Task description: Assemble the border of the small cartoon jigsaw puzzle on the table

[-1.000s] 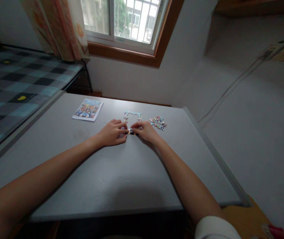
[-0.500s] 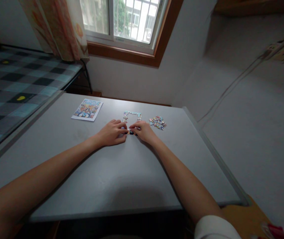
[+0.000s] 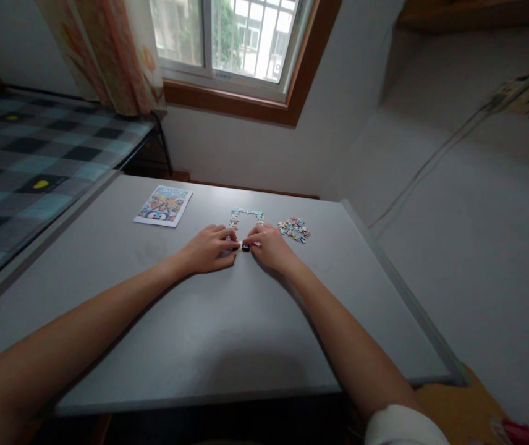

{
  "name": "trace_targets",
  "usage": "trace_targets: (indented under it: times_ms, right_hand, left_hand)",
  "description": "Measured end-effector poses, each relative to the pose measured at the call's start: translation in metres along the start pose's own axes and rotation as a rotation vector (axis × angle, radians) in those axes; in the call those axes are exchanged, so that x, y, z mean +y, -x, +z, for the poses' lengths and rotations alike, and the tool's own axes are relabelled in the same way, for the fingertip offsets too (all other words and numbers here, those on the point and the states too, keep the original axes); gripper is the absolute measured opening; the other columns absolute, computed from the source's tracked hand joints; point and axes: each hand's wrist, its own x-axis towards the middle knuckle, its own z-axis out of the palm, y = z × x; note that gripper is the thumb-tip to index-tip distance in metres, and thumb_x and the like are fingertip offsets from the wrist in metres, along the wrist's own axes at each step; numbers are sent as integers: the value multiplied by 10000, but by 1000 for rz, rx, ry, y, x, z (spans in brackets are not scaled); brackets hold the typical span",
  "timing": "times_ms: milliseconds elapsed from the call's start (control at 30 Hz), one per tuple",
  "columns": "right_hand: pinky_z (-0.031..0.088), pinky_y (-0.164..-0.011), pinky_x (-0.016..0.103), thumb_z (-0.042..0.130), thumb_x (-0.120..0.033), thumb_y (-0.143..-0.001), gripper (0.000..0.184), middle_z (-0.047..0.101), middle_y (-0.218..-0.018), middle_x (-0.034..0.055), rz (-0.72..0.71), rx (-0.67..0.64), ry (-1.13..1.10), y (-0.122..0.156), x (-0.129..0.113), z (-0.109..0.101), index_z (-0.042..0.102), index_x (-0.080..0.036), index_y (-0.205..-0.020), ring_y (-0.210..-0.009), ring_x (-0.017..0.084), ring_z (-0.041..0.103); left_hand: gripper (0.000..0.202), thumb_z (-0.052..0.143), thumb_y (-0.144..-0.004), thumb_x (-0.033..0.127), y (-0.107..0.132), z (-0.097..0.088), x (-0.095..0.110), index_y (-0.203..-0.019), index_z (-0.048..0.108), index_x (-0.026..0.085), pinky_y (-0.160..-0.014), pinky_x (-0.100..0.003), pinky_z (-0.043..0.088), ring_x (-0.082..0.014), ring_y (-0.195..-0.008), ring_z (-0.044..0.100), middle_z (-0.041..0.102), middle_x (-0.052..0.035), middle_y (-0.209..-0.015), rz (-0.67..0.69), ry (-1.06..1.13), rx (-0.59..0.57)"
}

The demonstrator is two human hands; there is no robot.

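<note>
A jigsaw border [image 3: 247, 211] lies on the table, joined pieces forming a frame around bare tabletop. At its near left corner is my left hand [image 3: 209, 248], fingers bent and tips pressed on the bottom-edge pieces. My right hand [image 3: 268, 246] faces it at the near right corner, with thumb and forefinger on a dark jigsaw piece [image 3: 245, 247] in the bottom row. The fingers partly cover both lower corners. Just right of the frame sits a heap of loose jigsaw pieces [image 3: 295, 229].
A printed picture sheet [image 3: 163, 206] with a penguin lies at the far left of the white table [image 3: 241, 321]. A checked bed [image 3: 51, 145] adjoins the left side. Beyond the table are a wall and window [image 3: 250, 43]; a cable [image 3: 431, 164] hangs along the right wall.
Both hands stay at the bottom edge of the frame. My right fingers have shifted slightly, and more of the dark piece shows between the hands.
</note>
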Motion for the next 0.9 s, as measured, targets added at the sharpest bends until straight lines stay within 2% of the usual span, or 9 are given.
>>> trace_targets:
  times_ms: [167, 333, 433, 600, 900]
  right_hand:
    - [343, -864, 378, 555, -167, -893, 232, 676, -1045, 79, -33, -67, 111, 5, -10, -8, 767, -234, -960, -1033, 242, 472]
    - [329, -901, 393, 542, -165, -904, 233, 638, -1097, 103, -15, -97, 139, 7, -16, -11, 770, -210, -919, -1087, 254, 409]
    - [331, -919, 404, 550, -180, -903, 235, 638, -1088, 86, -31, -86, 85, 6, -9, -11, 777, -243, -898, -1071, 252, 417]
    - [340, -931, 412, 553, -145, -888, 280, 646, -1061, 75, -10, -4, 9, 5, 3, -9, 771, -295, -979, -1028, 245, 437]
    - [320, -894, 424, 524, -138, -895, 301, 638, -1059, 93, -31, -31, 112, 9, -5, -12, 773, -288, -974, -1059, 270, 416]
  left_hand:
    - [261, 538, -871, 288, 0, -2, 2, -1046, 722, 226, -765, -331, 445, -178, -835, 606, 649, -60, -975, -75, -26, 15]
    - [277, 524, -875, 309, -1, -3, 3, -1040, 733, 231, -752, -331, 450, -176, -807, 604, 646, -61, -948, -87, -29, -8]
    - [275, 527, -869, 301, 0, -4, 3, -1033, 737, 230, -747, -333, 457, -176, -795, 603, 646, -62, -936, -90, -16, -6]
    - [269, 537, -854, 292, -1, -6, 4, -1010, 742, 216, -719, -327, 465, -169, -750, 594, 645, -62, -909, -96, 6, 20]
    - [253, 534, -854, 278, -1, -6, 4, -966, 750, 209, -696, -309, 469, -169, -738, 594, 645, -57, -870, -87, 7, 19]
